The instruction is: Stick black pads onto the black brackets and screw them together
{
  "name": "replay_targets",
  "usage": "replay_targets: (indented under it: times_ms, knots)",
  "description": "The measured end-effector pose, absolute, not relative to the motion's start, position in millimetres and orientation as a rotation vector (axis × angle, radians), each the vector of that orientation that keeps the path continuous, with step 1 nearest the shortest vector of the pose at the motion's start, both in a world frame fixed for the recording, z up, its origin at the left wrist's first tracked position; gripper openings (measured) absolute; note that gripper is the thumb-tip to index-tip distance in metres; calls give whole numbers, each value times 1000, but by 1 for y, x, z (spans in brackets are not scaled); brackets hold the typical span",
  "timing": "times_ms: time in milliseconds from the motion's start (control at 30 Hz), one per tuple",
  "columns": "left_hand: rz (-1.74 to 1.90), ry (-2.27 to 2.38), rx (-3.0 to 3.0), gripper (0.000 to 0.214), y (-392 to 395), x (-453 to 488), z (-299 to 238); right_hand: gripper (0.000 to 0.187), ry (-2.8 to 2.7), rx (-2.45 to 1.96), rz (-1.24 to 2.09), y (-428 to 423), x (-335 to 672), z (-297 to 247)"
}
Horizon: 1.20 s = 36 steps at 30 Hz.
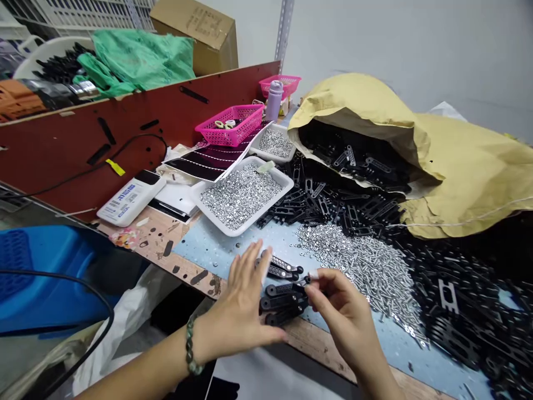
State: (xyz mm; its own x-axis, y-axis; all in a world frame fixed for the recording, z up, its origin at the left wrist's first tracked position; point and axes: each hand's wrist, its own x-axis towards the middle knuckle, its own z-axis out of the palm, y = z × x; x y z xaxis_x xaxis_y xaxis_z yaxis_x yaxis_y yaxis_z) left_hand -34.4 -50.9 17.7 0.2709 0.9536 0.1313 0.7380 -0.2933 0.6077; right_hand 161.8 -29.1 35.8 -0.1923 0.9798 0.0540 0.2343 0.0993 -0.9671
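While the left hand hovered open over the blue mat, fingers spread and holding nothing, the right hand was closed in a tight pinch, its thumb and fingertips grasping the end of a black bracket, with a small silver piece showing at the pinch. That bracket lay between the hands, just beyond the right fingertips, on top of a loose stack of similar brackets. Two more brackets lay just beside the left fingertips. A beaded bracelet circled the left wrist. Just ahead of the right hand spread a heap of silver screws, and past it a mass of black brackets spilled from a yellow sack. Beyond the left hand sat a white tray of silver nuts, with a smaller tray of screws behind it. Farther off from that hand stood a pink basket, and a white box lay well to its left.
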Motion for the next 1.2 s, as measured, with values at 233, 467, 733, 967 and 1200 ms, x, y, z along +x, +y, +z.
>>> replay_targets:
  times_ms: [233, 467, 733, 967, 1200]
  knots:
    - [825, 1447, 2475, 53, -71, -38, 4, 25, -1385, -1368, 1581, -40, 161, 9]
    - [710, 1343, 2551, 36, -87, -43, 4, 20, -1446, -1509, 1450, -40, 151, 6]
    - [687, 1322, 2566, 39, -88, -46, 3, 18, -1471, -1583, 1395, -39, 148, 10]
    - [705, 1324, 2554, 41, -89, -41, -1, 8, -1756, -1688, 1098, -42, 142, 9]
    - [703, 1375, 2613, 41, -93, -36, -12, 20, -2156, -1598, 194, -62, 159, 9]
